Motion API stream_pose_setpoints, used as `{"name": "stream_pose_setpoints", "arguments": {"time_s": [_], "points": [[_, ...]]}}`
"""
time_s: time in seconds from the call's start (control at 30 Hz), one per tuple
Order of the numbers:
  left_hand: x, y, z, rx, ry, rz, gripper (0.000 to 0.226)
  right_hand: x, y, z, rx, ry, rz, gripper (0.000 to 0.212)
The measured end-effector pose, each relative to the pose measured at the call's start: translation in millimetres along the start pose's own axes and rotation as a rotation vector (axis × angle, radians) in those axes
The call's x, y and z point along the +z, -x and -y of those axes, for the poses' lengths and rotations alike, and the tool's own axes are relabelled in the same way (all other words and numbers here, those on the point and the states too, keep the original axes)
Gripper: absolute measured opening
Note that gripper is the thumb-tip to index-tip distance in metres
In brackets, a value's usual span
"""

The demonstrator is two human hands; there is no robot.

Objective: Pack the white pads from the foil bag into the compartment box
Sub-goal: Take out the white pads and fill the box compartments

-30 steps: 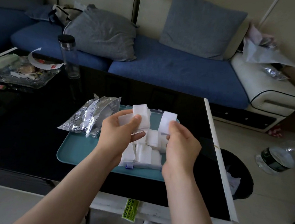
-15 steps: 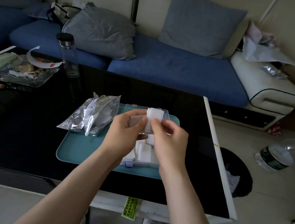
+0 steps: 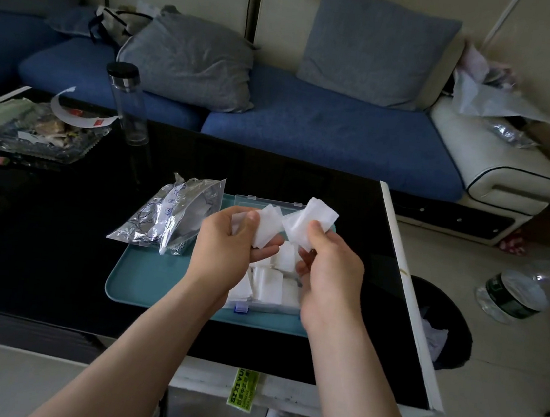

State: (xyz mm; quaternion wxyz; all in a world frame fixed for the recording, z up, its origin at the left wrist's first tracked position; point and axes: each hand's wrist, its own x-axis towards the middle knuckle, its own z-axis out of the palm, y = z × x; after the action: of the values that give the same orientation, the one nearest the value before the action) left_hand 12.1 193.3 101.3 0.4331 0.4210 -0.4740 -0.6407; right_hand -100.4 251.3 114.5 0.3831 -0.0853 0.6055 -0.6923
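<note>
Both hands hover over the clear compartment box, which sits on a teal tray. My left hand grips a small stack of white pads between thumb and fingers. My right hand pinches another white pad held up and tilted. Several white pads fill the box's compartments below the hands. The foil bag lies crumpled on the tray's left edge, beside my left hand.
The tray rests on a black glass table whose white right edge runs near my right hand. A tall clear bottle and a glass dish of scraps stand at the back left. A black bin sits on the floor to the right.
My hands were together on one pad stack half a second ago. They have drawn apart, the right hand now holding a separate pad off to the right.
</note>
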Motion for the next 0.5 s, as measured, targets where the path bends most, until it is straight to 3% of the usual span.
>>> {"name": "stream_pose_setpoints", "arguments": {"time_s": [0.17, 0.33, 0.5], "points": [[2.8, 2.9, -1.9, -0.025, 0.107, 0.007, 0.027, 0.8, 4.2, -4.3, 0.018, 0.079, 0.132, 0.009], [8.5, 4.7, -7.9, -0.157, 0.31, 0.048, 0.052, 1.6, 6.7, -7.2, -0.159, 0.12, 0.161, 0.009], [8.1, 4.3, -9.0, -0.177, 0.362, 0.078, 0.036, 2.8, 6.0, -9.4, -0.22, 0.124, 0.143, 0.023]]}}
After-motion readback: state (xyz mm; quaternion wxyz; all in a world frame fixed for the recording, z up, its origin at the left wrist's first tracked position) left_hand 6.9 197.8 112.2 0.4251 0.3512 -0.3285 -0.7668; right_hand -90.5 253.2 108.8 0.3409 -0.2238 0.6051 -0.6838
